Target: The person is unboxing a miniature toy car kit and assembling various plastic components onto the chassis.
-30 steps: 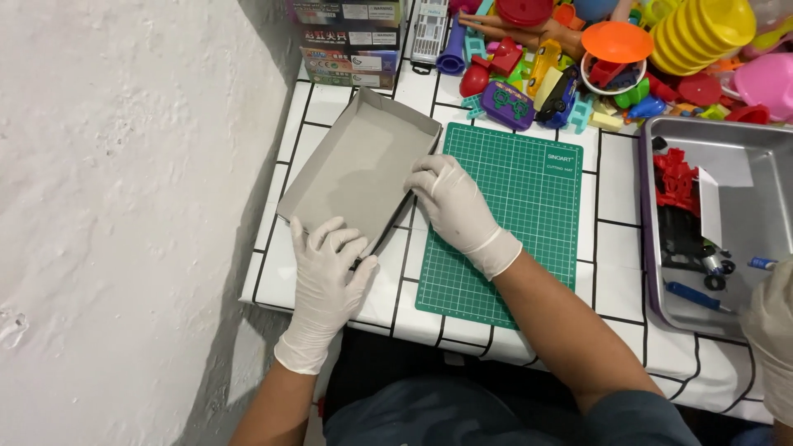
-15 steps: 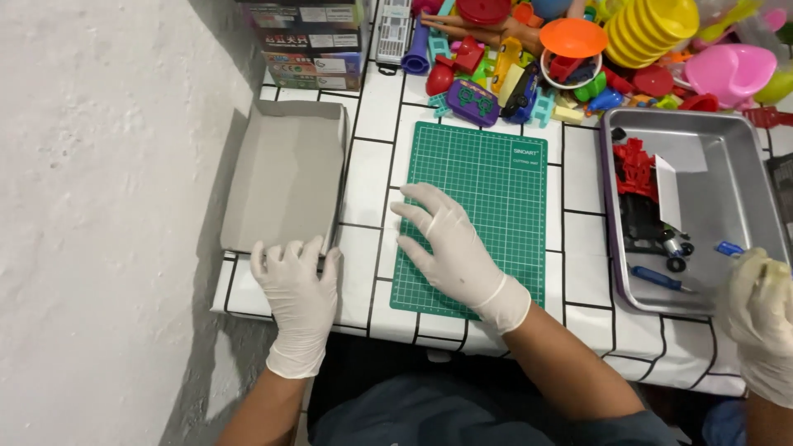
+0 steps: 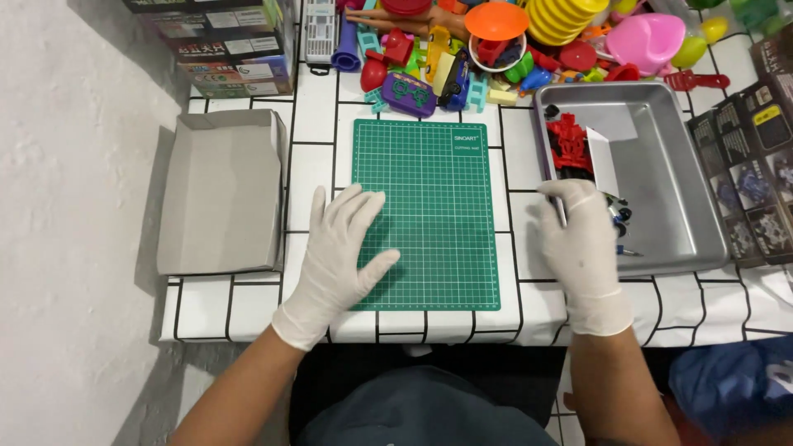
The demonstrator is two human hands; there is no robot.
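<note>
Left hand [image 3: 337, 252] flat, fingers spread, on green cutting mat [image 3: 438, 206] edge. Right hand [image 3: 582, 248] open over metal tray [image 3: 673, 190] rim. Grey cardboard box [image 3: 219, 194] left on tiled bench [image 3: 314, 157].

A grey cardboard box [image 3: 221, 192] lies at the tabletop's left edge. Bright plastic toys [image 3: 462, 58] crowd the far edge, with stacked game boxes [image 3: 223, 41] in the far left corner and dark boxes [image 3: 756, 165] at the right edge.

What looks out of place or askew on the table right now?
The grey cardboard box lid overhangs the table's left edge and sits slightly skewed. The toys at the back lie in a jumbled heap. The green cutting mat lies square.
</note>
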